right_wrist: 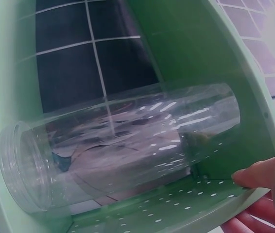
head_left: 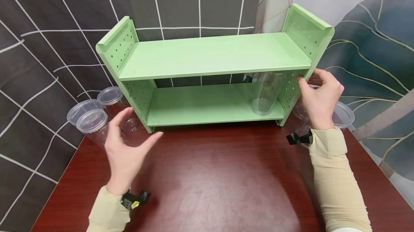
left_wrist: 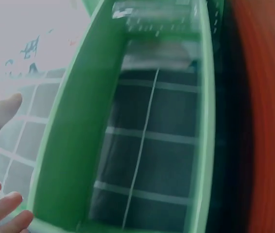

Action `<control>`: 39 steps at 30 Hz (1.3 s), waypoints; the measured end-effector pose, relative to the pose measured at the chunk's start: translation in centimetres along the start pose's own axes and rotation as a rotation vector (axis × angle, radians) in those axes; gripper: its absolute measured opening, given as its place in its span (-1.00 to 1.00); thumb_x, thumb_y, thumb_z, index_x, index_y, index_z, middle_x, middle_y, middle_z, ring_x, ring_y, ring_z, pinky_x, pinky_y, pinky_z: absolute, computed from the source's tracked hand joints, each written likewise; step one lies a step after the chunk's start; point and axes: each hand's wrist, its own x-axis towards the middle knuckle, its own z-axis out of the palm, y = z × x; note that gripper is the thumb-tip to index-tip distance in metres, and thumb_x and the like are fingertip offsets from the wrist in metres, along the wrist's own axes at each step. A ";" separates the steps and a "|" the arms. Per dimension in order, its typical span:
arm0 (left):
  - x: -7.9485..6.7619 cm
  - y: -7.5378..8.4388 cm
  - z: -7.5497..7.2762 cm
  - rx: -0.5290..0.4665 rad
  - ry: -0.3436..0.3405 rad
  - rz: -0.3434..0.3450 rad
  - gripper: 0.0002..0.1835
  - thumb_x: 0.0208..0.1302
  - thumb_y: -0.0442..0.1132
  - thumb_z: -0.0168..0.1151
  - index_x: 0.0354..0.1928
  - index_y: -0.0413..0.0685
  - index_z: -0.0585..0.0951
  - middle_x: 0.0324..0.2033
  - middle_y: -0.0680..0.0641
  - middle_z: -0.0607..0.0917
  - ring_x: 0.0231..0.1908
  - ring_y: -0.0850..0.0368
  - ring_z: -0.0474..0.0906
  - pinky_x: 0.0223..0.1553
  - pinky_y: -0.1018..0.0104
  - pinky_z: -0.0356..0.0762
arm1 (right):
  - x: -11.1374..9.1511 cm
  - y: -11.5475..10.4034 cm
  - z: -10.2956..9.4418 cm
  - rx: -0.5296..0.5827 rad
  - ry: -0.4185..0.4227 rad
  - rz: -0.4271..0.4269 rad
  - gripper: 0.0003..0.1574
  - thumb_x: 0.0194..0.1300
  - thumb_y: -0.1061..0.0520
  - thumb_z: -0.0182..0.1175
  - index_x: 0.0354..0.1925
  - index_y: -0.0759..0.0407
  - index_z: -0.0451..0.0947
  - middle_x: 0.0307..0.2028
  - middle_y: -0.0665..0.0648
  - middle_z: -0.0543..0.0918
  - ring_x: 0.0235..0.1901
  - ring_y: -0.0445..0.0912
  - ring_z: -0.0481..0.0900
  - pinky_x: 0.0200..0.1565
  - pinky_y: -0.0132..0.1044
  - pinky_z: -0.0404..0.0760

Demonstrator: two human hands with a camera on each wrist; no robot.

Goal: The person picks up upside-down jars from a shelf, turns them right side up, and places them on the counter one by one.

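Observation:
A light green two-tier shelf rack point(head_left: 207, 57) with perforated side panels stands on the table. My right hand point(head_left: 320, 97) grips the rack's right side panel, thumb on the inner face and fingers outside; the right wrist view shows the thumb point(right_wrist: 259, 175) at the panel's edge. Inside, on the lower board at the right end, a clear plastic jar point(head_left: 266, 93) stands upright, its ringed end point(right_wrist: 25, 167) down. My left hand point(head_left: 124, 153) hovers before the rack's left side, thumb and fingers spread, holding nothing. Its fingers point(left_wrist: 6, 213) appear at the left wrist view's edge.
Several clear jars with lids point(head_left: 92, 120) stand left of the rack, close to my left hand. More clear jars point(head_left: 343, 115) are at the right, partly hidden by my right hand. A dark tiled-pattern backdrop point(head_left: 181, 5) rises behind the red-brown table point(head_left: 220, 174).

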 end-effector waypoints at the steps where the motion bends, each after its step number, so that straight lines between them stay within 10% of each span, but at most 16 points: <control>1: -0.2 0.2 0.5 -0.011 -0.027 0.005 -0.10 -0.45 -0.41 0.62 0.13 -0.32 0.44 0.05 -0.15 0.56 0.08 -0.05 0.42 0.16 0.17 0.29 | 0.0 0.0 -0.1 0.002 0.003 -0.007 -0.69 0.12 0.00 0.30 -0.16 0.06 0.71 -0.31 0.03 0.68 -0.41 -0.41 0.54 -0.32 -0.59 0.46; 11: -2.5 -0.7 7.2 -0.126 -0.299 -0.002 -0.03 -0.30 -0.04 0.62 0.26 -0.03 0.37 0.16 0.11 0.47 0.17 0.14 0.34 0.21 0.19 0.24 | 0.2 0.0 -0.5 0.017 -0.023 -0.019 -0.69 0.10 -0.02 0.31 -0.18 0.06 0.72 -0.38 0.11 0.71 -0.47 -0.47 0.51 0.01 -0.42 0.30; 23: -5.4 0.5 15.9 -0.251 -0.519 -0.084 -0.05 -0.22 0.24 0.48 0.29 0.25 0.30 0.17 0.32 0.39 0.18 0.34 0.28 0.16 0.16 0.33 | 0.0 -0.2 -0.6 -0.006 -0.031 0.018 -0.68 0.12 -0.07 0.29 -0.16 0.01 0.71 -0.38 0.07 0.70 -0.43 -0.39 0.54 -0.37 -0.63 0.48; 39: -7.8 2.3 26.5 -0.313 -0.582 -0.304 -0.07 -0.17 0.27 0.43 0.28 0.19 0.29 0.18 0.18 0.38 0.15 0.26 0.33 0.10 0.28 0.39 | -0.1 -0.2 -0.4 -0.015 -0.044 0.041 -0.65 0.14 -0.11 0.26 -0.13 -0.03 0.70 -0.36 0.04 0.70 -0.41 -0.28 0.57 -0.40 -0.59 0.47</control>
